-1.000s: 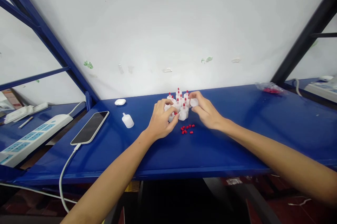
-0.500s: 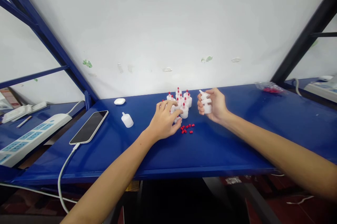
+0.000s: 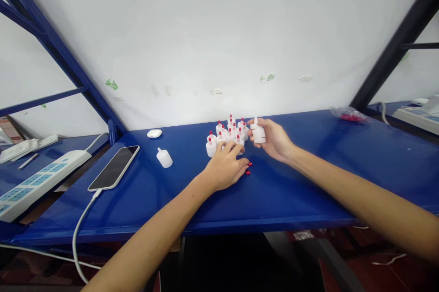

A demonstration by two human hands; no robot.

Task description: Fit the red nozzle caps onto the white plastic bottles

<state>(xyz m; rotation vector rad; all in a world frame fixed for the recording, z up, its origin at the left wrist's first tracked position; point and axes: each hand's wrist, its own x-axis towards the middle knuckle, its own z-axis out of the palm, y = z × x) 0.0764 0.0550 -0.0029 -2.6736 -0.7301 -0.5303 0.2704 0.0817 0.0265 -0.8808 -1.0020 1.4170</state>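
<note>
My right hand [image 3: 274, 138] grips a small white dropper bottle [image 3: 258, 133] upright by its sides. The bottle's nozzle points up and bears no red cap. Bent over the table, my left hand [image 3: 226, 164] has its fingers apart, its thumb side beside the loose red caps [image 3: 250, 164]. Two caps show there; the hand covers the place where others lay. Directly behind my left hand stands a cluster of white bottles with red caps [image 3: 211, 148], partly covered by the fingers. Off to the left, one uncapped white bottle [image 3: 165, 158] sits apart.
A phone [image 3: 114, 168] on a charging cable [image 3: 78, 232] lies at the left, with a white earbud case [image 3: 154, 133] behind it. A power strip [image 3: 41, 182] is farther left. At the back right rests a clear bag of red pieces [image 3: 350, 114]. The wall bounds the blue table [image 3: 308, 200].
My left hand has moved right and slightly down, from beside the bottles to over the red caps. My right hand has brought its bottle left, from tilted to upright, close to the cluster.
</note>
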